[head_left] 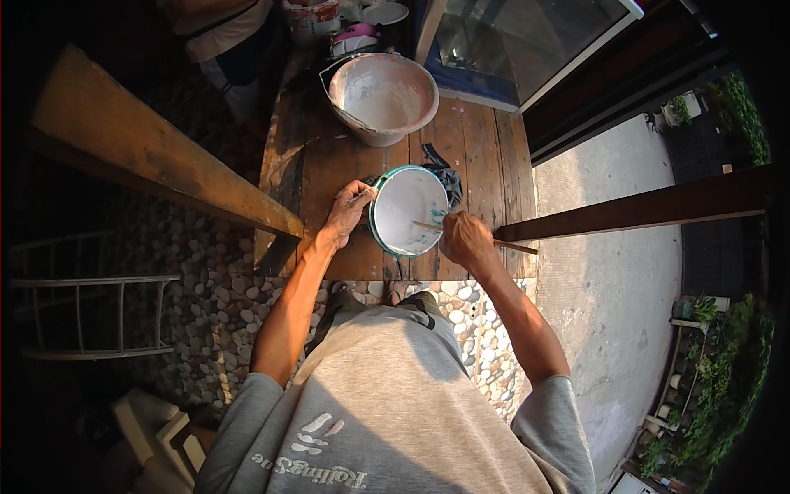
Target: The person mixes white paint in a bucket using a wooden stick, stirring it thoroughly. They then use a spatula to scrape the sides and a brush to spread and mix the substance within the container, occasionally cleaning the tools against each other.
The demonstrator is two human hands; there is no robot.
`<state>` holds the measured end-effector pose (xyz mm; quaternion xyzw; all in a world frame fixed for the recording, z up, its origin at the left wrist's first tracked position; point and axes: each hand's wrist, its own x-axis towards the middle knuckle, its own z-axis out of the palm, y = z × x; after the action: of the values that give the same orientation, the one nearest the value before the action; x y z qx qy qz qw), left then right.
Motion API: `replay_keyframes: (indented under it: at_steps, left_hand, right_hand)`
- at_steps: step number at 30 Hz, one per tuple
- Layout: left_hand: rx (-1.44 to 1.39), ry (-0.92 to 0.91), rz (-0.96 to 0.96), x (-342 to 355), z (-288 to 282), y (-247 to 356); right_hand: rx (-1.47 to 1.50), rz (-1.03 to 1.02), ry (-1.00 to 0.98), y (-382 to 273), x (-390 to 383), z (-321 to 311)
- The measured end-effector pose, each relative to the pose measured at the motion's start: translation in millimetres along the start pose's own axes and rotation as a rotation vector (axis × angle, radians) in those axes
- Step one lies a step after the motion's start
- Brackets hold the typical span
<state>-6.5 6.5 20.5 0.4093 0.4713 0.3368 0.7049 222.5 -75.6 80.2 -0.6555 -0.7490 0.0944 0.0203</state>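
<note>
Our left hand point(350, 214) grips the tub point(434, 188) by its rim, likely to steady it on the bench point(481, 148); our right hand point(467, 240) clasps a stick point(425, 225) reaching inside the tub.

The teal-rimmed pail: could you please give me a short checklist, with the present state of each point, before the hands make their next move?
1. Left hand steadies the teal-rimmed pail: ok, it grips the left side of the rim.
2. Right hand has the stick: ok, closed around it.
3. Stick reaches inside the pail: ok, its end lies over or in the white contents; depth cannot be told.
4. Pail base sits flat on the wooden table: cannot tell, the base is hidden.
5. Large bucket stands apart: ok, a gap shows.
6. Dark bundle kept well away: not ok, it lies right beside the pail.
</note>
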Motion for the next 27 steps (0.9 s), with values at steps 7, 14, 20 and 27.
replay_keyframes:
  at_steps: [7,14,20,27]
  left_hand:
    - [0.094,-0.027,0.04,2.1,2.3,-1.9]
    - [0.045,0.004,0.007,1.5,1.8,-3.9]
    - [0.047,-0.034,0.008,2.7,11.6,1.0]
    - [0.048,-0.018,0.072,7.8,6.5,-9.7]
  right_hand:
    - [0.02,-0.073,0.05,6.3,11.4,18.5]
    - [-0.047,0.049,-0.008,15.0,5.3,2.3]
    - [0.077,-0.05,-0.062,9.0,5.5,25.6]
    - [-0.042,-0.024,0.1,12.8,9.8,-1.8]
